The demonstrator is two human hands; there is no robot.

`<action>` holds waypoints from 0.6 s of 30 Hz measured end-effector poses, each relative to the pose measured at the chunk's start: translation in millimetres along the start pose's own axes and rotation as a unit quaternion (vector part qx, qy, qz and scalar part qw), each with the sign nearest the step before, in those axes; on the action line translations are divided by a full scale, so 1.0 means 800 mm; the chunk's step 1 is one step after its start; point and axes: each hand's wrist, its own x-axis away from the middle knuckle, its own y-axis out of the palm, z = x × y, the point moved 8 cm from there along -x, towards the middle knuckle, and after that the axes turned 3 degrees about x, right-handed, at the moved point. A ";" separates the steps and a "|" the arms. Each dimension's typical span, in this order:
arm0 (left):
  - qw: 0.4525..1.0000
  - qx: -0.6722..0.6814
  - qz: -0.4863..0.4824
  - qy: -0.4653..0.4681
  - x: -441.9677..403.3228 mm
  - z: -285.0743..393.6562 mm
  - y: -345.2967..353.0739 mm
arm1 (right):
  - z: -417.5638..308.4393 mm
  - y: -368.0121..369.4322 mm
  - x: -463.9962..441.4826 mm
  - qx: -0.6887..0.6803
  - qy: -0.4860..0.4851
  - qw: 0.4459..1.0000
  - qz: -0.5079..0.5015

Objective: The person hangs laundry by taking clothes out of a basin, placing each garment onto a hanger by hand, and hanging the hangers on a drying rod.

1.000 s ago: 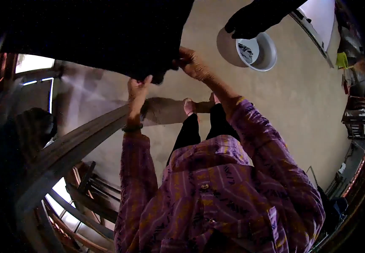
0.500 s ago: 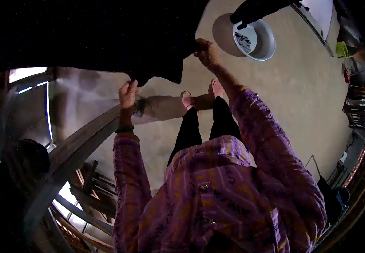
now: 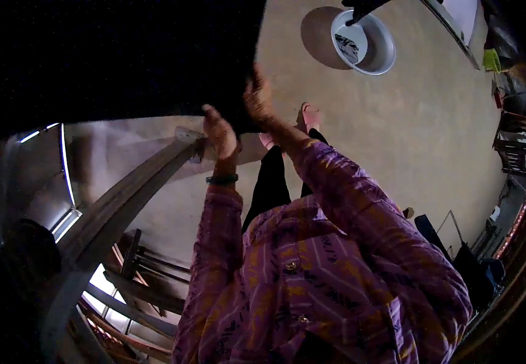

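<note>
A large black cloth (image 3: pixel 117 60) fills the upper left of the head view, its lower edge running down to my hands. My left hand (image 3: pixel 219 132) is at the cloth's lower edge, thumb up; its other fingers are hidden, so its grip is unclear. At the cloth's right edge is my right hand (image 3: pixel 258 97), its fingers partly behind or against the dark fabric. The two hands are close together. A silver metal basin (image 3: pixel 385 51) stands on the floor at the upper right, with a patterned cloth (image 3: pixel 346 48) inside. Another dark shape (image 3: pixel 363 8) hangs over the basin's rim area.
A wooden beam (image 3: pixel 132 191) slants across the left side, near my left wrist. Wooden slatted furniture (image 3: pixel 153 291) stands at the lower left. Along the right edge are a yellow-green object (image 3: pixel 492 60), a small wooden rack (image 3: pixel 513 156) and dark bags (image 3: pixel 472 276).
My left hand has moved right and my right hand left, so they are now closer together. The cloth's lower edge has changed shape, and the basin sits higher in the view.
</note>
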 end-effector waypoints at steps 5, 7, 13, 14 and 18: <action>0.992 -0.058 0.006 0.112 -0.049 0.043 -0.056 | 0.033 -0.037 -0.053 0.013 -0.005 0.999 -0.037; 0.979 -0.056 0.049 0.192 -0.033 0.054 -0.079 | 0.035 -0.029 -0.040 0.025 -0.026 0.999 -0.003; 0.979 -0.012 -0.072 0.188 -0.030 0.068 -0.035 | 0.040 0.002 -0.040 -0.120 -0.016 0.992 -0.028; 0.975 0.008 -0.104 0.197 -0.029 0.067 -0.028 | 0.063 0.016 -0.046 -0.176 0.044 0.981 -0.075; 0.987 0.023 -0.080 0.140 -0.007 0.095 -0.025 | 0.004 -0.015 -0.036 0.010 0.038 0.973 -0.228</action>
